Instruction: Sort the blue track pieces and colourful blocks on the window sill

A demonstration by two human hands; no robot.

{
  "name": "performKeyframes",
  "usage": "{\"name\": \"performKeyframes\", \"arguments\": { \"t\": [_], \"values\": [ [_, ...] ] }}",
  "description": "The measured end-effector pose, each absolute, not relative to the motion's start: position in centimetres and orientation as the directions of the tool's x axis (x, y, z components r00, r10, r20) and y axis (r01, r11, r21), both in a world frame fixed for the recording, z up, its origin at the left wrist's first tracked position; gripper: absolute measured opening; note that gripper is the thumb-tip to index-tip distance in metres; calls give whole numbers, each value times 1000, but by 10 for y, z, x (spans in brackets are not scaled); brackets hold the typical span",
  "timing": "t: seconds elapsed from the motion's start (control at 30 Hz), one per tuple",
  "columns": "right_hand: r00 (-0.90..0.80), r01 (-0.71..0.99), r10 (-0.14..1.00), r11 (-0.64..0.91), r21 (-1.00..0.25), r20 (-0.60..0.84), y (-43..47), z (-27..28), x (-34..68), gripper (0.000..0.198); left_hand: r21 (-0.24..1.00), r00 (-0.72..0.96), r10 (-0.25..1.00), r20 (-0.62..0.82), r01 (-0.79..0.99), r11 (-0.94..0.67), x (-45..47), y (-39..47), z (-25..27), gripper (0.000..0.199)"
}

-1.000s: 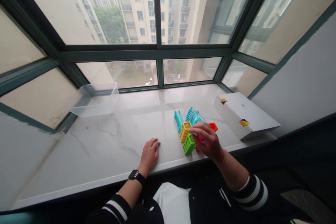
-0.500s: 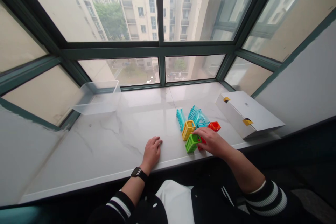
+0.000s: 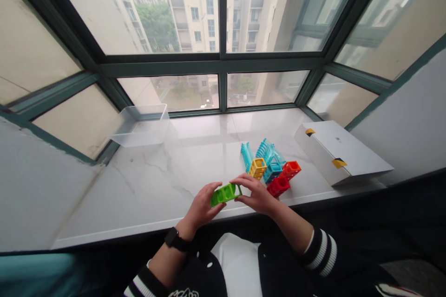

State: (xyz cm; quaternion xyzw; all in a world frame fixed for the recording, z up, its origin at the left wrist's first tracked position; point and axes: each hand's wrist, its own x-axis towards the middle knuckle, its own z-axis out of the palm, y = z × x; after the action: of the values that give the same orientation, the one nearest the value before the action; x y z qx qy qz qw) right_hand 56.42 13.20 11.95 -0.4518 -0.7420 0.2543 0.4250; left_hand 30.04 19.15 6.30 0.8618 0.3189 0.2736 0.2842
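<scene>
A green hollow plastic block [image 3: 226, 193] with open sides is held lengthwise between both hands, just above the front part of the sill. My left hand [image 3: 203, 205] grips its left end, thumb below and fingers above. At the other end, my right hand [image 3: 257, 194] pinches it between thumb and fingers. Close by on the right stand a yellow block [image 3: 258, 168], a blue block [image 3: 272, 172], a red block [image 3: 278, 186] and an orange-red block [image 3: 291, 169], all of similar hollow shape. Behind them lie translucent turquoise ribbed pieces [image 3: 267, 151].
A clear plastic bin [image 3: 146, 137] sits at the back left of the white marbled sill [image 3: 146, 195]. On the right lies a white box [image 3: 343, 151] with yellow-and-black tabs. Green window frames [image 3: 195, 68] border the sill behind. Its front edge runs close to my body.
My right hand has lifted the green block away from the other blocks and brought it left. My left hand has left the sill surface and taken hold of the block's other end.
</scene>
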Motion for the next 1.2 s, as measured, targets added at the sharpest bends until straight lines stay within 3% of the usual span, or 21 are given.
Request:
{"name": "performKeyframes", "arguments": {
  "t": [0.1,0.2,0.3,0.4,0.6,0.87,1.03,1.13,1.2],
  "values": [
    [-162,382,925,380,-842,344,144,82,552,43,632,641,724,257,455,-627,293,195,52,44],
    [-128,374,958,288,-882,258,150,50,548,47,552,631,733,255,528,-646,288,201,37,41],
    [-147,491,973,227,-841,177,151,30,546,56,434,655,731,191,612,-661,291,208,29,41],
    [-132,614,985,169,-771,110,150,20,544,51,322,674,733,98,675,-664,300,215,28,41],
    [22,707,998,25,-707,57,145,11,544,50,254,568,823,34,791,-556,321,229,30,42],
    [75,782,995,-22,-623,58,144,8,545,55,209,385,920,-69,908,-364,345,247,34,46],
    [103,810,992,-39,-586,76,148,16,538,67,202,342,938,-58,924,-325,351,253,34,55],
    [99,769,982,28,-639,162,136,37,539,68,222,342,939,-29,919,-327,346,252,29,67],
    [69,687,965,139,-713,255,122,60,547,64,250,343,939,-16,911,-328,341,250,27,62]
  ]
}}
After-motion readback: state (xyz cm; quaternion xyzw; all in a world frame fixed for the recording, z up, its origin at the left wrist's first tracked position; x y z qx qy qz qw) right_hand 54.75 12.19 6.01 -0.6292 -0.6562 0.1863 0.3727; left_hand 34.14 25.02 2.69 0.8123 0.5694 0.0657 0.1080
